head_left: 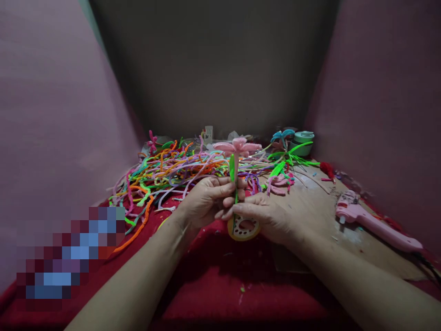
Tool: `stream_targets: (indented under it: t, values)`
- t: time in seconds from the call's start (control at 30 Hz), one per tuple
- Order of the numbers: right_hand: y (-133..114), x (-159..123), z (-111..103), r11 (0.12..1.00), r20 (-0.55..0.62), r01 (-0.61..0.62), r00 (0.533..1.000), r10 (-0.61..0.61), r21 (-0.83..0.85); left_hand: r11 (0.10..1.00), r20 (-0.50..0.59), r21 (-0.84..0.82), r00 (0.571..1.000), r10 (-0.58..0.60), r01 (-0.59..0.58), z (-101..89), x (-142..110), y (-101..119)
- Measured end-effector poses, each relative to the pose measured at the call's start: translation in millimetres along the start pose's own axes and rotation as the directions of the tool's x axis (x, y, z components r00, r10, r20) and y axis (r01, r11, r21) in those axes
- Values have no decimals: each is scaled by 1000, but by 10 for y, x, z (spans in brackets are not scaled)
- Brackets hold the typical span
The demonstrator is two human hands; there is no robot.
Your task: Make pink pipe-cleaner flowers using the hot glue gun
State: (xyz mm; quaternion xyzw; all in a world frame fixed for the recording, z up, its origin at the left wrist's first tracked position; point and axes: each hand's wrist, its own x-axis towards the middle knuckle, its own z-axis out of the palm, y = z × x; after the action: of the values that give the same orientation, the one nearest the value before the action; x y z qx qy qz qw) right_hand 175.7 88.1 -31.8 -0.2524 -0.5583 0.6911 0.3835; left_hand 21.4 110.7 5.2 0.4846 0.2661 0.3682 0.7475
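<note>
My left hand is closed round the green stem of a pink pipe-cleaner flower, holding it upright; a green leaf sticks out just above my fingers. My right hand pinches the lower stem right beside the left, and a yellow roll of tape sits under its fingers. Whether the right hand grips the roll or only rests on it is hidden.
A big tangle of coloured pipe cleaners lies at the back left. Green stems, small pink pieces and a mint pot lie back right. A pink glue gun rests on the brown board. Red cloth covers the front.
</note>
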Motion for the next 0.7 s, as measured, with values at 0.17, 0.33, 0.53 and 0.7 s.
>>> stream_targets:
  t: [0.17,0.33,0.53,0.7]
  values:
    - [-53,30,-4,979,-190,-28,982,-11,-200,981,-146,189,989,-16,44,13,17,22]
    - [32,96,-20,999,-146,-26,989,20,-36,971,-230,238,973,28,28,13,18,4]
    - [50,82,-55,995,-53,-8,999,13,97,995,-89,95,996,-6,14,-15,14,18]
    - [-10,40,-20,995,-38,9,999,-5,102,992,-6,-123,1000,-18,17,-16,17,21]
